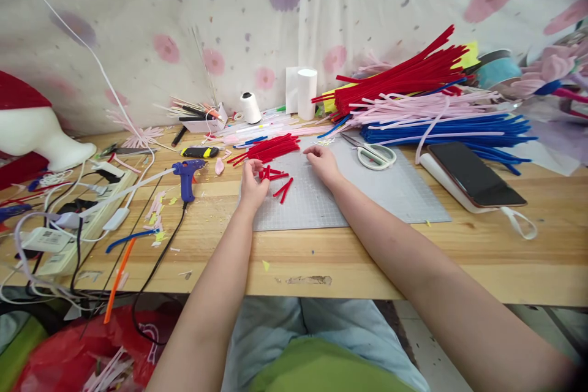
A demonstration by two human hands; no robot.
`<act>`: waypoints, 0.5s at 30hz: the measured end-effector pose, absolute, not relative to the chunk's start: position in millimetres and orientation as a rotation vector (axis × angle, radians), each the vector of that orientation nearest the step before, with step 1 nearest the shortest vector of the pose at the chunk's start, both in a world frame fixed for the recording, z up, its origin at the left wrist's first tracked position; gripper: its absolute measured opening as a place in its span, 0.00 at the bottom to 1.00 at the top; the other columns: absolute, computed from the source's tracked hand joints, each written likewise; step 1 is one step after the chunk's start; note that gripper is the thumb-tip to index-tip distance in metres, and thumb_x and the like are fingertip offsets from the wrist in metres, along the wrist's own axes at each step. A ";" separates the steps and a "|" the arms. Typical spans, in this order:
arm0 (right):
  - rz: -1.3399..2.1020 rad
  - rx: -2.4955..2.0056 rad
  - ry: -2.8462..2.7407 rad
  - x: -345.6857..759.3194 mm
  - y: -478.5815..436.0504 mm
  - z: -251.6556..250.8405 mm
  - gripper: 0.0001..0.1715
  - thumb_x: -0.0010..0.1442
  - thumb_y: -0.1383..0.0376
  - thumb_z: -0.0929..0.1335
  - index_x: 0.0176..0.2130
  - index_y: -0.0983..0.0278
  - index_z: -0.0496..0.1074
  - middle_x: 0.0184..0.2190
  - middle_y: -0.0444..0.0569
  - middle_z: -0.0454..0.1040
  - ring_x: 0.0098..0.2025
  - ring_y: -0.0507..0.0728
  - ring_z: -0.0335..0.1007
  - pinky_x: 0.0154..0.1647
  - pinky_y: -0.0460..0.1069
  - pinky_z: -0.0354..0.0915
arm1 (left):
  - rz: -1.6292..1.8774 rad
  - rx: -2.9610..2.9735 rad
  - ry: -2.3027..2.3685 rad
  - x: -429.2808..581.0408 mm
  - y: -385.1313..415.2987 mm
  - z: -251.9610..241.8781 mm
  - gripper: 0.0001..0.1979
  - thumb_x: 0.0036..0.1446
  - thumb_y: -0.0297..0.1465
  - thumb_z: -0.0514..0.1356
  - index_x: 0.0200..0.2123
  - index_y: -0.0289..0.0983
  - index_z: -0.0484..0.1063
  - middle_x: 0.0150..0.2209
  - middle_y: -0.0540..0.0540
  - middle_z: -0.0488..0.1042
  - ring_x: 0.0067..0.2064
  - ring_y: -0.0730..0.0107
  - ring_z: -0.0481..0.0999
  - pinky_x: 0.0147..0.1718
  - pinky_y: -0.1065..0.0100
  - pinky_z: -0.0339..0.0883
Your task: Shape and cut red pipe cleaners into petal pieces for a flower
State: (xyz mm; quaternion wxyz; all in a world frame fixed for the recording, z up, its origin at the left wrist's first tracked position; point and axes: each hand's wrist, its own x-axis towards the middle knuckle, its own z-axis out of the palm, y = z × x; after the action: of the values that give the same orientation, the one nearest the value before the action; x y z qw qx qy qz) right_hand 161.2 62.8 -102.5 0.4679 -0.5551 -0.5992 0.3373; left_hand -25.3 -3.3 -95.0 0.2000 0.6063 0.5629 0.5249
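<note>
My left hand (255,185) is closed on a short red pipe cleaner piece at the left part of the grey cutting mat (303,211). Just right of it lie bent short red pieces (283,190). Behind them rests a bundle of longer red pipe cleaners (273,148). My right hand (321,163) hovers over or rests on the mat, fingers bent and slightly apart, with nothing visible in them. White-handled scissors (375,155) lie to its right.
A blue glue gun (186,179), a cutter (199,152) and a cabled power strip (87,226) are on the left. Red, pink and blue pipe cleaner bundles (441,128) fill the back right, near a phone (475,174). A white roll (307,94) stands behind.
</note>
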 end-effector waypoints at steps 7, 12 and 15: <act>0.832 -1.328 -1.435 160.9 62.0 -102.9 0.11 0.43 0.67 0.60 0.27 0.66 0.69 0.25 0.45 0.68 0.29 0.53 0.62 0.34 0.50 0.59 | 1.227 1.696 1.741 -31.1 5.3 -95.2 0.12 0.45 0.22 0.51 0.31 0.36 0.70 0.33 0.48 0.74 0.36 0.71 0.71 0.39 0.68 0.64; 0.839 -1.339 -1.440 160.3 63.2 -104.9 0.11 0.43 0.69 0.60 0.28 0.66 0.70 0.26 0.45 0.69 0.29 0.52 0.62 0.36 0.50 0.59 | 1.084 1.964 2.127 -39.7 34.6 -72.4 0.12 0.50 0.25 0.51 0.37 0.36 0.70 0.38 0.45 0.74 0.41 0.68 0.71 0.44 0.65 0.61; 0.822 -1.359 -1.461 159.6 63.6 -106.2 0.11 0.44 0.69 0.61 0.29 0.65 0.70 0.28 0.45 0.68 0.31 0.53 0.61 0.37 0.50 0.60 | 0.672 2.186 2.234 -40.9 58.1 -60.1 0.12 0.52 0.26 0.51 0.38 0.37 0.71 0.40 0.43 0.74 0.45 0.64 0.70 0.46 0.63 0.60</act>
State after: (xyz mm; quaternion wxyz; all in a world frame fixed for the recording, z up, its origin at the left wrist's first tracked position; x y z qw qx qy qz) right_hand 159.6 63.6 -106.2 0.4722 -0.5552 -0.5968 0.3356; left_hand -40.9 58.1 -60.1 -0.0276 0.6834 0.6986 0.2100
